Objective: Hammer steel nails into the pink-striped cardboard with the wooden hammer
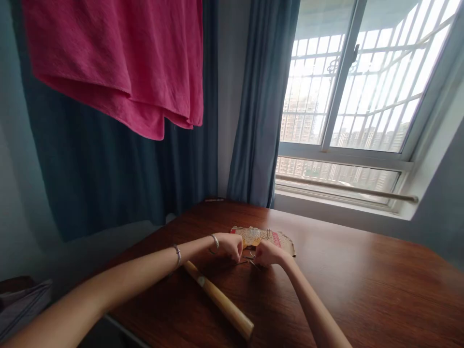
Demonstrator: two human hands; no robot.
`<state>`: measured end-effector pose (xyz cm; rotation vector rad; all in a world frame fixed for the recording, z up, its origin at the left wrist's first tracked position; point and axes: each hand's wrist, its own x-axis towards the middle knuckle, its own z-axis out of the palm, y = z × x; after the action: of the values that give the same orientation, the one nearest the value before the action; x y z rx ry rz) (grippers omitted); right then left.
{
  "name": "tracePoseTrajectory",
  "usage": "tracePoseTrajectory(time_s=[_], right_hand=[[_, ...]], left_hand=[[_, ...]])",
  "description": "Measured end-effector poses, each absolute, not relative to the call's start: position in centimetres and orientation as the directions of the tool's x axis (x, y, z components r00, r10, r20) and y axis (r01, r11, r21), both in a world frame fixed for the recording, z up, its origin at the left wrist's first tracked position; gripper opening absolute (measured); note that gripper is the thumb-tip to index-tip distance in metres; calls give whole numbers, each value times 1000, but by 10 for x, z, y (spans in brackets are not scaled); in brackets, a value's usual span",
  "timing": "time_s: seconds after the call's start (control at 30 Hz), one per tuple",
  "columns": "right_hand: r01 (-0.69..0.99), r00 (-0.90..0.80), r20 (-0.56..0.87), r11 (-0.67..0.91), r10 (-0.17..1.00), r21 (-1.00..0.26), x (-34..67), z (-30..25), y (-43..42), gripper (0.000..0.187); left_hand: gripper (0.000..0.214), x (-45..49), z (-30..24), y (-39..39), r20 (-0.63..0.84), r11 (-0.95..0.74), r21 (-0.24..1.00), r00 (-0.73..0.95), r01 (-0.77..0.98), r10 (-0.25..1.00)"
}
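Observation:
My left hand (232, 245) is closed, its fingers curled down at the near edge of a tan, red-marked flat piece (284, 240) that looks like cardboard. My right hand (267, 253) is closed too, just right of the left, in front of the same piece. What either hand holds, if anything, is hidden by the fingers. Between and below the hands lie several thin, dark, nail-like pieces (248, 260). A thick wooden handle (224, 300) lies slanting on the table, its far end passing behind my left forearm.
The brown wooden table (362, 280) reaches toward the window (340, 96) at the right. Blue curtains (253, 121) hang behind it. A pink towel (119, 63) hangs at the upper left. Some cloth (27, 309) is at the lower left, beside the table.

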<state>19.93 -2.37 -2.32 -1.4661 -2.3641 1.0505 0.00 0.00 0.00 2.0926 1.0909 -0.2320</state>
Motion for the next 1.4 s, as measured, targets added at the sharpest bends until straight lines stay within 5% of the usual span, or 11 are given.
tracePoseTrajectory(time_s=[0.27, 0.43, 0.6, 1.1, 1.4], right_hand=[[722, -420, -71, 285, 905, -630, 202, -29, -21, 29], [789, -133, 238, 248, 962, -562, 215, -29, 0, 34], [834, 72, 402, 166, 913, -527, 228, -46, 17, 48], [889, -7, 436, 205, 900, -409, 229, -83, 22, 29], [896, 86, 437, 123, 895, -427, 222, -87, 26, 29]], left_hand=[[21, 2, -3, 12, -399, -262, 642, 606, 721, 688], [31, 19, -12, 37, -72, -282, 734, 484, 618, 872], [34, 48, -25, 52, 133, -332, 752, 363, 569, 922], [26, 86, -60, 63, 271, -441, 546, 348, 712, 897], [25, 98, -67, 58, 283, -344, 485, 228, 804, 932]])
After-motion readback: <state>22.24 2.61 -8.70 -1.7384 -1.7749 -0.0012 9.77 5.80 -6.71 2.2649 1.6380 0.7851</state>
